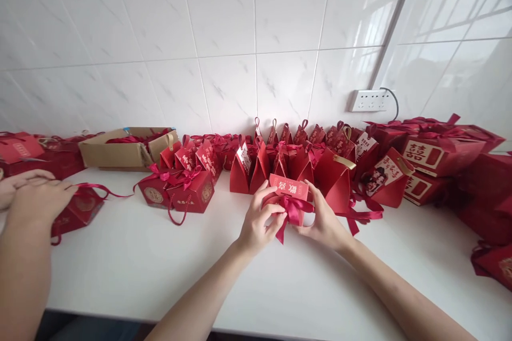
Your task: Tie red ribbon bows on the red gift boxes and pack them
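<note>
A small red gift box (288,186) with Chinese characters on its top is held between both hands over the white table. A dark pink ribbon bow (295,210) is tied across it, one tail hanging down the front. My left hand (260,218) grips the box from the left, thumb and fingertips close together at the edge of the bow. On the right side, my right hand (322,221) clasps the box between thumb and fingers. Just behind them stand several red triangular gift boxes (240,178). Part of the held box is hidden by the fingers and the bow.
A co-worker's hands (40,197) rest at a red box (76,210) on the far left. A ribboned red box (176,194) sits left of centre, before an open cardboard carton (116,154). Stacked boxes (444,152) are at right; a power strip (370,101) hangs on the tiled wall.
</note>
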`<act>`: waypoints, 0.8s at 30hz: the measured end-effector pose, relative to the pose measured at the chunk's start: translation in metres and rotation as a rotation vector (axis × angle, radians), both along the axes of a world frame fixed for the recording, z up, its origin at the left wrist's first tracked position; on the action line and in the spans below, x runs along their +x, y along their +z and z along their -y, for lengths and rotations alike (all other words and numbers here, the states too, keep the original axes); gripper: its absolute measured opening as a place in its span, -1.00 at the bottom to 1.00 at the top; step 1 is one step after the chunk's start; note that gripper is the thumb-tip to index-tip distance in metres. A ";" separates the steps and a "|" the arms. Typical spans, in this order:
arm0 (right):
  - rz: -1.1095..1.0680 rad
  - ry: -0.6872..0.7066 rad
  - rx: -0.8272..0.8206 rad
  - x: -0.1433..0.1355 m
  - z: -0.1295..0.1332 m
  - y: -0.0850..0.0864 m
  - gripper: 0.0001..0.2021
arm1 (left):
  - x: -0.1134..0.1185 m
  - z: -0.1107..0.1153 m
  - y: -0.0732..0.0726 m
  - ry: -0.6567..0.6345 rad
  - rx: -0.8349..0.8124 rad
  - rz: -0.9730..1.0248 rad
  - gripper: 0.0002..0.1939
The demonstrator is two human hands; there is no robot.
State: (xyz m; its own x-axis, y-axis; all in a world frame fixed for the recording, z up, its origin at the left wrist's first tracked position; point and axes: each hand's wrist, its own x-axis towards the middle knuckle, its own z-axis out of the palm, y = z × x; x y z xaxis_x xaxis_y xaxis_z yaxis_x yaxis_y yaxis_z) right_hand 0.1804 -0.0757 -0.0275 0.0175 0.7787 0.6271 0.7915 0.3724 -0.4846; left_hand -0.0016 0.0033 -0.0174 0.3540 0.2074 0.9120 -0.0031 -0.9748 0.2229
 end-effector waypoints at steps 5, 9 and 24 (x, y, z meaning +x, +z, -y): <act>-0.016 0.001 0.014 0.001 0.000 -0.004 -0.10 | 0.001 0.001 0.000 -0.018 -0.026 0.028 -0.96; -0.011 -0.013 0.012 0.002 0.000 -0.007 -0.10 | 0.002 0.003 0.001 -0.029 -0.042 0.047 -0.98; 0.010 -0.018 0.021 0.002 0.002 -0.006 -0.12 | 0.002 0.004 0.001 -0.003 -0.064 0.059 -0.95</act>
